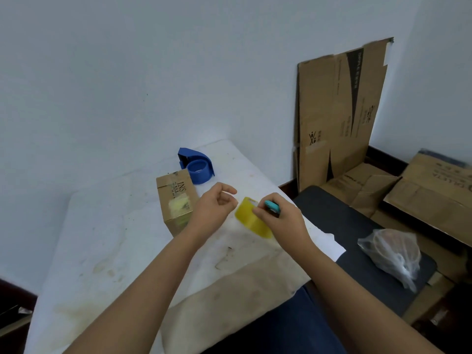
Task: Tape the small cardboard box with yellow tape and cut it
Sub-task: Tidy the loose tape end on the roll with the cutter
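A small cardboard box [176, 200] stands on the white table [107, 226], with strips of yellowish tape across its near face. Just right of the box, my left hand [213, 209] hovers with fingers curled, pinched near the edge of the yellow tape roll [251, 221]. My right hand [279, 218] rests on the roll's right side and holds a small teal cutter [272, 206] between its fingers. Whether a tape end is drawn out between the hands is too blurred to tell.
A blue tape dispenser [195, 166] sits behind the box near the wall. Right of the table stands a dark stool [357, 226] with a plastic-wrapped bundle [394, 256]. Flattened cardboard boxes [339, 111] lean against the wall and lie on the floor.
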### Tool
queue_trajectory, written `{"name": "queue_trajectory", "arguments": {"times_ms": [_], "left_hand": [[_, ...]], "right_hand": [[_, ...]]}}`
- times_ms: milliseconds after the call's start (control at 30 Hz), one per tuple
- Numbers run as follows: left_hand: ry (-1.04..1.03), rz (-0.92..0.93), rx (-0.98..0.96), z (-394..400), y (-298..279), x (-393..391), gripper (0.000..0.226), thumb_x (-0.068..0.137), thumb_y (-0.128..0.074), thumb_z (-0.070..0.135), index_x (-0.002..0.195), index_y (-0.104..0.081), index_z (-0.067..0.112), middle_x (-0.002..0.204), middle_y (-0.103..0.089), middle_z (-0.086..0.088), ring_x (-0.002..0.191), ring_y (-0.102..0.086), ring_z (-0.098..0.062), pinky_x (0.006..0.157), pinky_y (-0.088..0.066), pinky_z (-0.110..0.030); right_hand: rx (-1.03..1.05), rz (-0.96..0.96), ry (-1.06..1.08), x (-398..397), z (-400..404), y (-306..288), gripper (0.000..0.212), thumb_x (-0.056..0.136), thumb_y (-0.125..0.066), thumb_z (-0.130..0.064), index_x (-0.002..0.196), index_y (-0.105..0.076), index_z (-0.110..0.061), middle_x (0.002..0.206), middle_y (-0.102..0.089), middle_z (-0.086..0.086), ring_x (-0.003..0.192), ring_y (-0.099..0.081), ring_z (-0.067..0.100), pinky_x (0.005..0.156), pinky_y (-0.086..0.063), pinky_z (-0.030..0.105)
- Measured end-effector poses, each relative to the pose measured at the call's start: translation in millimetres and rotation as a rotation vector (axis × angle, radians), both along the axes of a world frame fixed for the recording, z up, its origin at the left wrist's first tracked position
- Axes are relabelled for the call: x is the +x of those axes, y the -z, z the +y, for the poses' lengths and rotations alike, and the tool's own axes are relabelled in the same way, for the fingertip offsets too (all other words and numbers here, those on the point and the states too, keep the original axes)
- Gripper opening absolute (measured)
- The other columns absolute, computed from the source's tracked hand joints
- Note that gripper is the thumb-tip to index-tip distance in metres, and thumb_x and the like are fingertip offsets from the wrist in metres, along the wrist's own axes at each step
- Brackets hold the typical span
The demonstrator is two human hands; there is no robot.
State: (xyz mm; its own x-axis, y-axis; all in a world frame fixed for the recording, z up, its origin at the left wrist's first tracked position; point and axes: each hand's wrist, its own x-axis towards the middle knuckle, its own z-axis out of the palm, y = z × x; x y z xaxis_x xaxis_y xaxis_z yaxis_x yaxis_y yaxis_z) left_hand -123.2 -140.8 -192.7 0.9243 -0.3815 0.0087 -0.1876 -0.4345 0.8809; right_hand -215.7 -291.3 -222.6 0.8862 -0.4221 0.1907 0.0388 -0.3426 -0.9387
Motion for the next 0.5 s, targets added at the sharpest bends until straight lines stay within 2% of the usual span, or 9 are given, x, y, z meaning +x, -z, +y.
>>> {"name": "queue_trajectory", "arguments": {"times_ms": [67,167,267,367,500], "left_hand": [[0.023,-0.057,0.064,6,-15,-8,0.015,0.090,-0.065,0.019,0.103,-0.061,0.027,0.084,-0.067,0.008,0.072,-0.060,-0.003,0.057,-0.043,-0.017],[0.104,-0.190,0.274,18,-32,-19,0.021,0.089,-0.063,0.020,0.103,-0.056,0.034,0.086,-0.069,0.009,0.081,-0.064,-0.005,0.060,-0.050,-0.020],[0.166,-0.326,0.466,26,-43,-30,0.024,0.092,-0.059,0.019,0.108,-0.052,0.035,0.085,-0.066,0.013,0.081,-0.064,-0.006,0.067,-0.056,-0.023],[0.215,-0.392,0.535,28,-51,-36,0.028,0.093,-0.058,0.019,0.116,-0.050,0.033,0.090,-0.068,0.011,0.082,-0.065,-0.008,0.074,-0.059,-0.029],[0.254,-0.432,0.552,27,-56,-40,0.030,0.095,-0.056,0.016,0.121,-0.048,0.028,0.096,-0.070,0.007,0.085,-0.065,-0.012,0.078,-0.058,-0.030]], "right_hand": [[0.158,0.043,-0.015,-5,4,-4,0.016,0.087,-0.066,-0.032,0.086,-0.065,-0.016,0.080,-0.065,-0.007,0.074,-0.058,0.005,0.068,-0.047,0.018],[0.262,0.083,-0.090,-7,8,-8,0.018,0.088,-0.065,-0.035,0.090,-0.069,-0.017,0.085,-0.072,-0.002,0.076,-0.066,0.009,0.076,-0.055,0.026],[0.236,0.081,-0.182,-6,15,-15,0.013,0.088,-0.066,-0.032,0.098,-0.072,-0.029,0.099,-0.071,-0.010,0.077,-0.065,0.006,0.072,-0.054,0.019],[0.184,0.089,-0.264,-5,24,-18,0.024,0.085,-0.069,-0.033,0.108,-0.069,-0.041,0.112,-0.065,-0.018,0.088,-0.062,0.003,0.072,-0.052,0.015],[0.082,0.076,-0.301,-5,32,-12,0.026,0.082,-0.073,-0.026,0.106,-0.066,-0.032,0.108,-0.062,-0.019,0.096,-0.060,-0.003,0.078,-0.051,0.010]]}}
